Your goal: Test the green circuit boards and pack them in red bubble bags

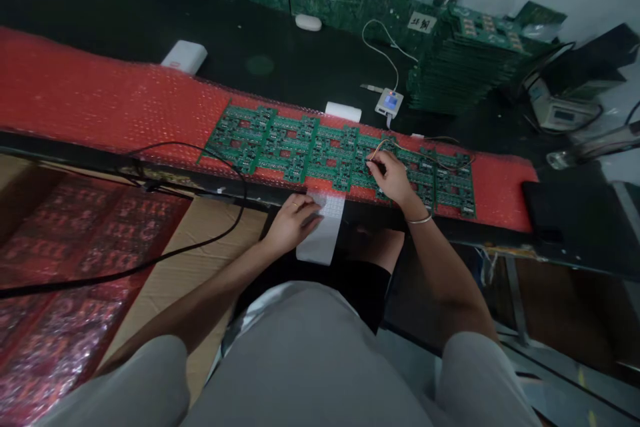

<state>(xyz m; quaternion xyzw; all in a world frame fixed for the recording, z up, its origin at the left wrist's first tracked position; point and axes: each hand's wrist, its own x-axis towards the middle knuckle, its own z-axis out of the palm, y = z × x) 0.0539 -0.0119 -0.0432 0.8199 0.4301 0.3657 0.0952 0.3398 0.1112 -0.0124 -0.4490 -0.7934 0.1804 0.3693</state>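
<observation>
A row of joined green circuit boards point(331, 153) lies on red bubble wrap along the table edge. Over the boards right of the middle, my right hand point(391, 177) is closed in a pinch on the end of a thin wire point(384, 142), its tip hidden by my fingers. A white sheet of small labels point(323, 230) hangs over the front edge. Beside it is my left hand point(294, 219), its fingers loosely bent and thumb apart, the fingertips at the sheet's left side. Whether they touch a label is too small to tell.
Behind the boards sit a small white device point(389, 103) with a lit screen, a white roll point(343, 111) and a white box point(185, 57). Stacked boards point(463, 67) stand at the back right. A black cable point(200, 243) crosses at left, above cardboard and red-wrapped boards point(55, 280).
</observation>
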